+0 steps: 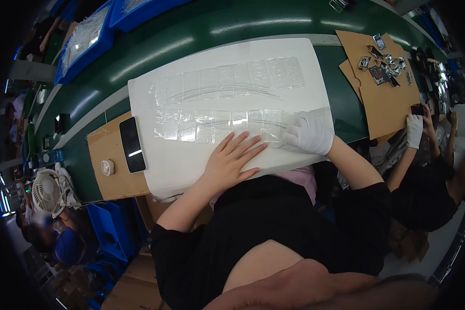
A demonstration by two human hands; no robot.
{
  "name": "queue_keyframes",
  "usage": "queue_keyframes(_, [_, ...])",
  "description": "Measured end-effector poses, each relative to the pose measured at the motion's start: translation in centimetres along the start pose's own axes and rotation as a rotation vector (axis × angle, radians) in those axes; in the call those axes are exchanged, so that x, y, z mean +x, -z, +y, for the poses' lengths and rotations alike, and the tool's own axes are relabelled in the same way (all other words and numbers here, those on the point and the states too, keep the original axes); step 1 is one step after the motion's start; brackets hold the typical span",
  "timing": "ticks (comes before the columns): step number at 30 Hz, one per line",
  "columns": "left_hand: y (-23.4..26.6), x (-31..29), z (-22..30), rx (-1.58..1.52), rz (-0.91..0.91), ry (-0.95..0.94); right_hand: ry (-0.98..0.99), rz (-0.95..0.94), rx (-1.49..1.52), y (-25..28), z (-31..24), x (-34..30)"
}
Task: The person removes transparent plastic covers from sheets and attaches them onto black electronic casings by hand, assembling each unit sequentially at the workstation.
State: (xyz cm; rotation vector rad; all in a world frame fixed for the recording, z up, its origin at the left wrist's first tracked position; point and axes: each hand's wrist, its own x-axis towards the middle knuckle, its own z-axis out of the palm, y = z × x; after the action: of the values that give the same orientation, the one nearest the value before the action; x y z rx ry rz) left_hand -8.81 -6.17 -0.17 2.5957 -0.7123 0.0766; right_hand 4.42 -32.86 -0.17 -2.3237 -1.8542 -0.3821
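Observation:
Two clear plastic strips, each divided into several square sections, lie on a white sheet or board in front of me. The far plastic strip (222,80) has no hand on it. At the near edge of the near plastic strip (219,124), my left hand (232,161) lies flat, bare, with its fingers spread and its fingertips at the film. My right hand (310,133), in a white glove, is closed with curled fingers at the strip's right end. Whatever those fingers pinch, if anything, is hidden.
The white sheet (181,168) covers the green bench (160,49). At left are a phone (133,144), a small roll (107,167) on cardboard and a fan (46,191). Blue bins (85,44) stand far left. At right, small metallic parts (385,67) lie on cardboard beside a co-worker's gloved hand (414,129).

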Motion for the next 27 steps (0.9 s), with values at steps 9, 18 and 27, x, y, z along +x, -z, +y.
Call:
queue_keyframes(9, [-0.6, -0.1, 0.4, 0.01, -0.009, 0.067, -0.17, -0.302, 0.066, 2.4, 3.1, 0.4])
queue_keyframes(18, [-0.7, 0.4, 0.6, 0.02, -0.004, 0.083, -0.126, -0.311, -0.039, 1.8, 3.9, -2.0])
queue_keyframes(27, [-0.6, 0.5, 0.6, 0.018, -0.016, 0.082, -0.095, -0.396, -0.101, 2.4, 4.6, -3.5])
